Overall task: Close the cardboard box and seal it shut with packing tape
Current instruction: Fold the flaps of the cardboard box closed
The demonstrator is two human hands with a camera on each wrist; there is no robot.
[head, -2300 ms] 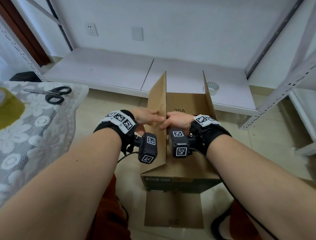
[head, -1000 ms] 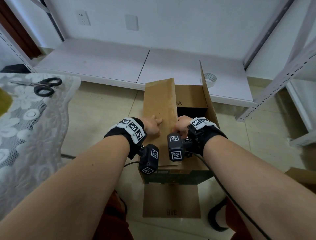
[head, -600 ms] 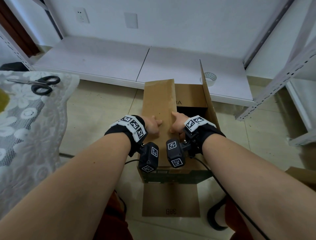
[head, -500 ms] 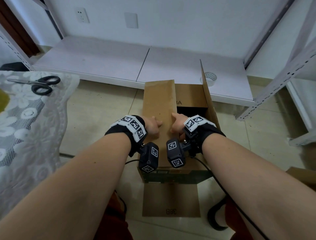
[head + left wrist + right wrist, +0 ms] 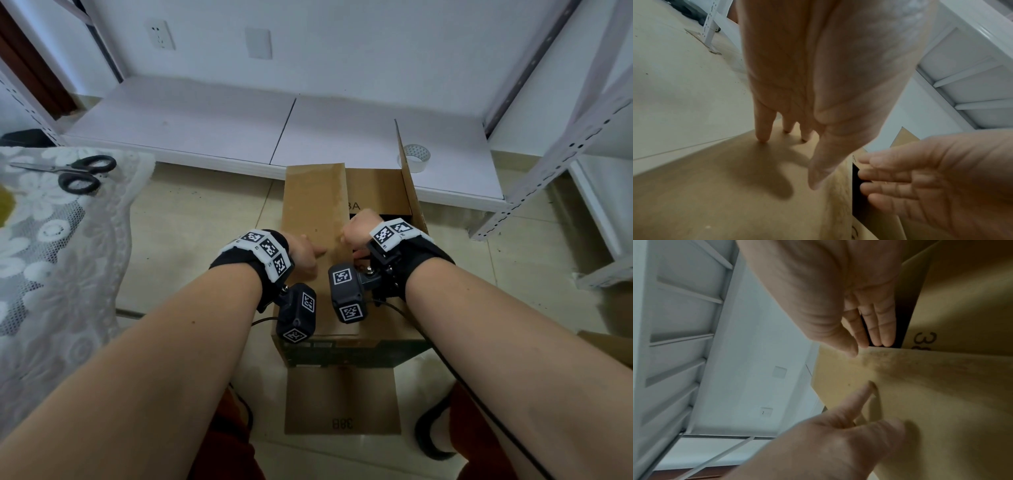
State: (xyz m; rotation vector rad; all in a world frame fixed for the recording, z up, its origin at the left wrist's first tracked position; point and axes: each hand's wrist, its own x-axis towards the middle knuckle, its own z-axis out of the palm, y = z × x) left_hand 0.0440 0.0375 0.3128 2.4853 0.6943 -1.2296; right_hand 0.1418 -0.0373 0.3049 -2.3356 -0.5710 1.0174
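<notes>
Taking the cardboard box (image 5: 349, 274) on the floor as landmark: well off to its left, scissors (image 5: 73, 171) are lying on a lace-covered table (image 5: 51, 257). On the box, the left flap (image 5: 315, 219) is lying folded flat over the opening. The left hand (image 5: 305, 255), its grip apart, is pressing straight fingertips (image 5: 762, 134) onto that flap. The right hand (image 5: 358, 231) is working at the flap's inner edge, thumb on top and fingers (image 5: 879, 331) reaching under it into the dark gap; whether this grip is truly pinching cannot be determined. The right flap (image 5: 409, 185) is standing upright, and the near flap (image 5: 342, 399) is hanging open towards the person. Beyond the box's far right corner, the packing tape (image 5: 415, 158) is sitting on the white shelf (image 5: 205, 126). Risk, as judged: the left flap is likely springing back if pressure is lifting before the right flap is coming down, and fingers remaining underneath are liable to be trapped.
</notes>
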